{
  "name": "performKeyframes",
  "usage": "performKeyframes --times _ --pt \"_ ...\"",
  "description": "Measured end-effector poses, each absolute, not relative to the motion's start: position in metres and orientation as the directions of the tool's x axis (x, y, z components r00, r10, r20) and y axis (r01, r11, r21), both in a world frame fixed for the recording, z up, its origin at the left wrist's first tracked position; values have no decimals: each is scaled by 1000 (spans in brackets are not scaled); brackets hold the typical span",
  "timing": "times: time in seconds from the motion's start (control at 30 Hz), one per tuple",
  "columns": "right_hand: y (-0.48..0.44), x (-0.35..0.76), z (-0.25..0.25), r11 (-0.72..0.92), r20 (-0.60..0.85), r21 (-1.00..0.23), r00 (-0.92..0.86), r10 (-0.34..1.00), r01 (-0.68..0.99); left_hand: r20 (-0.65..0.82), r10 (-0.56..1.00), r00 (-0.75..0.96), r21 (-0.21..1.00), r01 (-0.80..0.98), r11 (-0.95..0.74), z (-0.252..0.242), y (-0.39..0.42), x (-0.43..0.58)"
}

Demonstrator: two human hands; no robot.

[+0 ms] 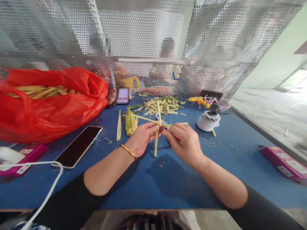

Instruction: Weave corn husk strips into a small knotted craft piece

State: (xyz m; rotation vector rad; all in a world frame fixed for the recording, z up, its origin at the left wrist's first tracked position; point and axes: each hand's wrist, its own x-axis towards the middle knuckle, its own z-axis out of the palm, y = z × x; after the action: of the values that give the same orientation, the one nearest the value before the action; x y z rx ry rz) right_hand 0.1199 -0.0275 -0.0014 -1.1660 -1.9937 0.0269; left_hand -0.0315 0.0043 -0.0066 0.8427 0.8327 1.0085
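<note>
Both forearms reach forward over the blue table (144,185), the hands meeting at centre. Left hand (141,136), bangle (128,150) at the wrist, pinches the crossed leaf strips (156,145) between thumb and fingers; right hand (185,142), knuckles up, fingers curled narrow, grips their crossing from the other side, just above the table

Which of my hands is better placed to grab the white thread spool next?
Right, most likely. The right hand lies nearer the white thread spool on the blue table. The left hand pinches the crossed pale yellow leaf strips together and would have to let go.
</note>
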Motion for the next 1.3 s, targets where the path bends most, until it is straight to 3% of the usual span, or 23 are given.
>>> performKeyframes --times 0.13,0.23,0.7,0.83,0.9,1.0,1.1,1.17,1.3 --pt "-22 108 -23 297 227 -728 -191 955 618 -137 943 304 899 -362 247 -9 1 -28" --pt "-18 105 -30 228 150 -852 -198 969 472 -112 952 286 917 -339 210 -12 0 -25" --pt "-21 108 -21 324 188 -853 -339 922 410 -156 967 199 894 -387 224 -10 -3 -24" --pt "-25 107 -19 373 191 -739 -355 915 561 -213 956 200 890 -365 274 -7 1 -27" --pt "-28 109 -16 453 305 -575 -335 892 682 -240 950 202 887 -351 299 -5 4 -30" --pt "-27 116 -10 484 610 -276 -237 756 830 -264 942 208 881 -346 324 -2 7 -35" --pt "-19 123 -9 434 679 -82 -268 683 897 -267 935 234 891 -309 332 -2 7 -36" --pt "-14 124 -12 471 588 -39 -360 724 881 -232 944 235 925 -246 288 -4 5 -35" --pt "-15 121 -18 546 496 -109 -430 754 831 -92 981 173 990 -88 108 -9 4 -31"
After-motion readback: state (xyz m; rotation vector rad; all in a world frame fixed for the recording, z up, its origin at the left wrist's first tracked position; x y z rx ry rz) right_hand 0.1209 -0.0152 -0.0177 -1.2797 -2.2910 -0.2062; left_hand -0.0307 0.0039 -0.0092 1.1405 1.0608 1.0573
